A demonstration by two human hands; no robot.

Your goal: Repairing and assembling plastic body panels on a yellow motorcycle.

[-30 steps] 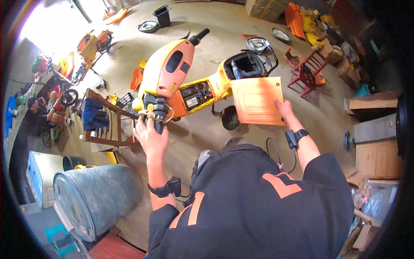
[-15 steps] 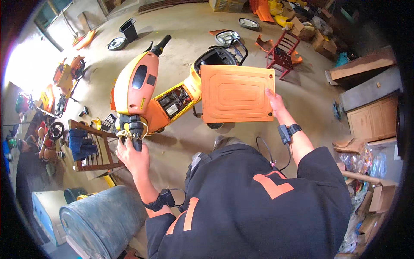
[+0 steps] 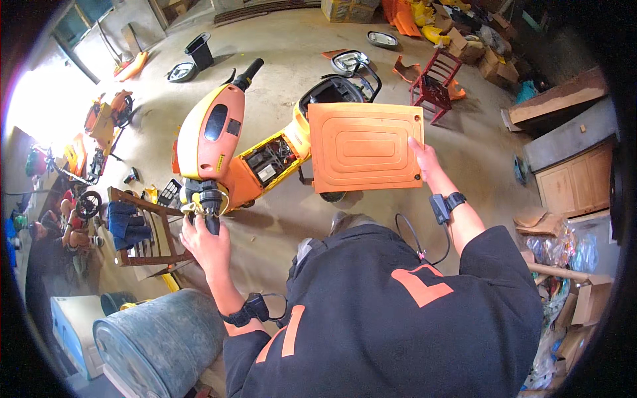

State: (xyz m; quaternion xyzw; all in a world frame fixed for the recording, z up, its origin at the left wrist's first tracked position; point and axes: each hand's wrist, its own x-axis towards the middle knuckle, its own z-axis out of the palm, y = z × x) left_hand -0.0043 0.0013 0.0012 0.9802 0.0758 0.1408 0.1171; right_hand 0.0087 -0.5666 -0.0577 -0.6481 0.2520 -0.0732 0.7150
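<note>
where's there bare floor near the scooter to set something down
Two patches: floor beyond the scooter, right of the black bin; and floor between the orange panel in the right hand, the red chair and the wooden cabinet. Crowded: upper right, with cardboard boxes, and left, around the blue barrel.

The scooter (image 3: 239, 182) stands ahead, a panel (image 3: 366, 147) before its rear. A barrel (image 3: 162, 341) sits left; beyond, right, a chair (image 3: 432, 93).

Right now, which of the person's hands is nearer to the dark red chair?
Right. The right hand holds the orange panel by its right edge, below the dark red chair in the picture; the left hand is farther left, at a handlebar grip.
</note>
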